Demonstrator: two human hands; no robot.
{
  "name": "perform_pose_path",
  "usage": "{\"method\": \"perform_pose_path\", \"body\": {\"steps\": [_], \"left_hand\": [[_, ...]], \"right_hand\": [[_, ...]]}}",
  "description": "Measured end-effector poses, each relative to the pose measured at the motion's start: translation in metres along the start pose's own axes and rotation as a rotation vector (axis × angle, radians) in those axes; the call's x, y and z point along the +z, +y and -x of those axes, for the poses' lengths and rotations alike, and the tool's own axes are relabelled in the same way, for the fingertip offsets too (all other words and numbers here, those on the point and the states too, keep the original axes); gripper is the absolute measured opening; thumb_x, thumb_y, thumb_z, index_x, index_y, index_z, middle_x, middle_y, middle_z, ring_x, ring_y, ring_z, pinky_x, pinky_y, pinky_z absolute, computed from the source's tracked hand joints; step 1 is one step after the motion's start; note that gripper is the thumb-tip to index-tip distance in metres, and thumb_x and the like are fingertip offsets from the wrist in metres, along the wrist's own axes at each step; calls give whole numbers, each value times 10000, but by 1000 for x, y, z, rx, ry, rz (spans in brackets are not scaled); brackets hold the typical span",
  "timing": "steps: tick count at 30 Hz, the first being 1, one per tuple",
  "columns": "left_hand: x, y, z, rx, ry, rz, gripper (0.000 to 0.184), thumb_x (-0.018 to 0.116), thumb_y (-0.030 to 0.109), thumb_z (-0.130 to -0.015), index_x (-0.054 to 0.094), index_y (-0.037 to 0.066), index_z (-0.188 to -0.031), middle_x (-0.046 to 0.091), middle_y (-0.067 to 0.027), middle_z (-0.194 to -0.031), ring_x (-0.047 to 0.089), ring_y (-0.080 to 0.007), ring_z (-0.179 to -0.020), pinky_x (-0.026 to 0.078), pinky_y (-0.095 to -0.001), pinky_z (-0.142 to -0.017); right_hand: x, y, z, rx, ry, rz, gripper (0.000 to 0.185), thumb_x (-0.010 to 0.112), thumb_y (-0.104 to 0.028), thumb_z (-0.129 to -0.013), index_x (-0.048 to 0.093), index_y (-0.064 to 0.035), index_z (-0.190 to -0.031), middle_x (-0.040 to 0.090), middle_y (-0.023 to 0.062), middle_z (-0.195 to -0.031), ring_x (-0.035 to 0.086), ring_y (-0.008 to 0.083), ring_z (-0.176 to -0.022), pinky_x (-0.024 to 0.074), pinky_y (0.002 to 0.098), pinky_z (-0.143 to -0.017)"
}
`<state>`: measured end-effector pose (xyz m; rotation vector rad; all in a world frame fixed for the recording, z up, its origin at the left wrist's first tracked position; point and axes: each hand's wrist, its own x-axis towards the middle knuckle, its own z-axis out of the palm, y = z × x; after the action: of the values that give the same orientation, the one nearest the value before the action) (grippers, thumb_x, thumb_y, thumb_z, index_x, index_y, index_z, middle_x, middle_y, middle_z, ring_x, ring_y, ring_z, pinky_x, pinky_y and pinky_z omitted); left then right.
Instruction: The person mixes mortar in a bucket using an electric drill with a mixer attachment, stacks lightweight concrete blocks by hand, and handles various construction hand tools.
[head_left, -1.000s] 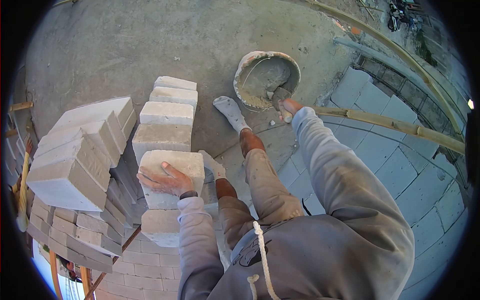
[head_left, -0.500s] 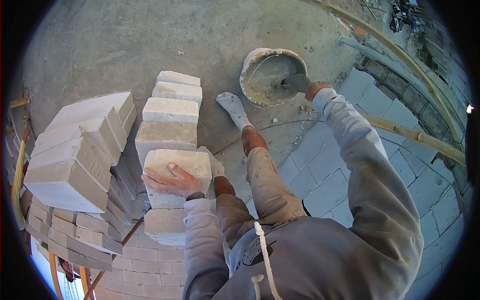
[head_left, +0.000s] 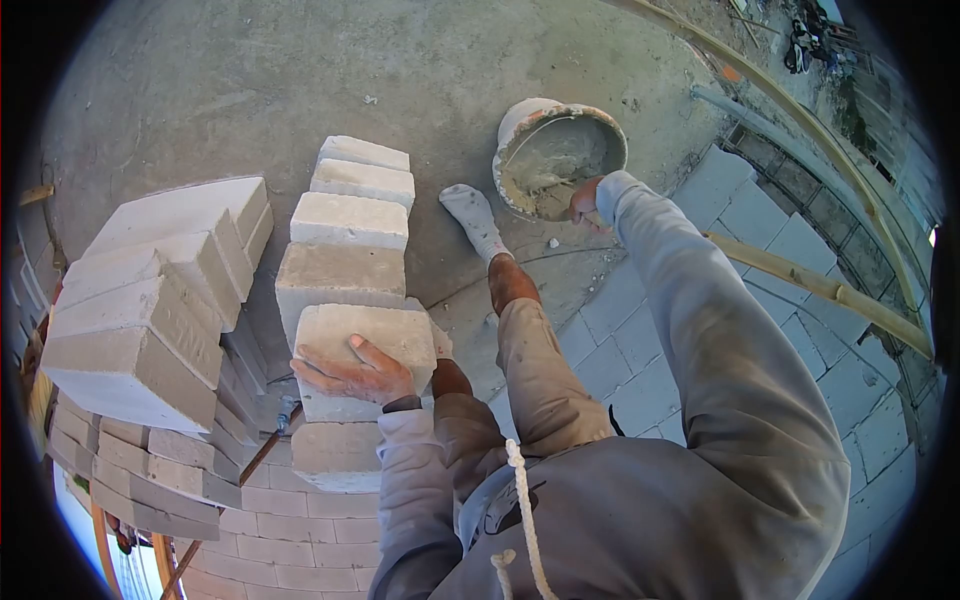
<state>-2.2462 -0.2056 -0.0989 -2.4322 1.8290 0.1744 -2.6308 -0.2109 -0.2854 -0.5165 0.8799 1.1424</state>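
Note:
My left hand [head_left: 362, 378] lies spread on top of a pale block [head_left: 375, 328], thumb apart from the fingers. This block belongs to a row of similar blocks [head_left: 348, 222] standing beside my legs. My right hand [head_left: 588, 204] is closed at the near rim of a round mortar bucket [head_left: 511, 122]. Wet grey mortar [head_left: 562, 165] sits in the bucket. The trowel, visible in the earlier frame, is largely hidden now behind my hand and the bucket's rim.
More pale blocks [head_left: 150, 260] are stacked at left. A bamboo pole [head_left: 820, 283] crosses above the block wall [head_left: 640, 345] at right. My socked foot [head_left: 468, 212] stands on the concrete floor [head_left: 260, 80] between the block row and the bucket.
My right hand has moved left and nearer to me, lower at the bucket, taking the trowel blade out of sight. The bucket looks more tilted. My left hand stays on its block.

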Motion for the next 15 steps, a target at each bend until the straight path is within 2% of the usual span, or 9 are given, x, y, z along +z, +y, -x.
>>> {"method": "perform_pose_path", "body": {"steps": [1,4,7,10,15], "left_hand": [[1,1,0,-6,3,7,676,431,417,-923,185,20,-1412,125,-217,-1438,140,-371,-1337,172,-499,-1056],[0,-1,0,-19,-9,11,672,422,420,-925,188,20,-1412,124,-217,-1437,141,-376,-1335,170,-502,-1057],[1,1,1,-32,-23,14,674,413,427,-927,184,22,-1414,123,-217,-1438,140,-377,-1334,169,-500,-1058],[-2,0,1,-33,-25,15,681,404,438,-927,180,21,-1416,120,-215,-1440,139,-373,-1335,175,-497,-1057],[3,0,1,-11,6,60,694,405,452,-924,178,17,-1416,113,-209,-1444,140,-362,-1336,191,-496,-1051]], "right_hand": [[-1,-3,-6,9,-10,-98,233,553,-167,-801,629,-6,-951,641,145,-817,611,265,-641,495,399,-599],[32,-2,1,-21,192,-821,126,548,-156,-793,598,-45,-826,567,82,-672,557,218,-531,450,350,-441],[57,-7,3,-216,-40,-1279,68,525,-145,-806,535,-86,-774,489,15,-606,521,140,-497,425,282,-389],[73,-13,-7,-484,-164,-1608,82,559,-161,-789,525,-87,-804,503,-15,-601,466,103,-437,440,261,-406],[75,-23,-9,-769,-220,-1887,124,554,-186,-815,512,-70,-825,511,-16,-600,478,86,-420,430,222,-370]]}}
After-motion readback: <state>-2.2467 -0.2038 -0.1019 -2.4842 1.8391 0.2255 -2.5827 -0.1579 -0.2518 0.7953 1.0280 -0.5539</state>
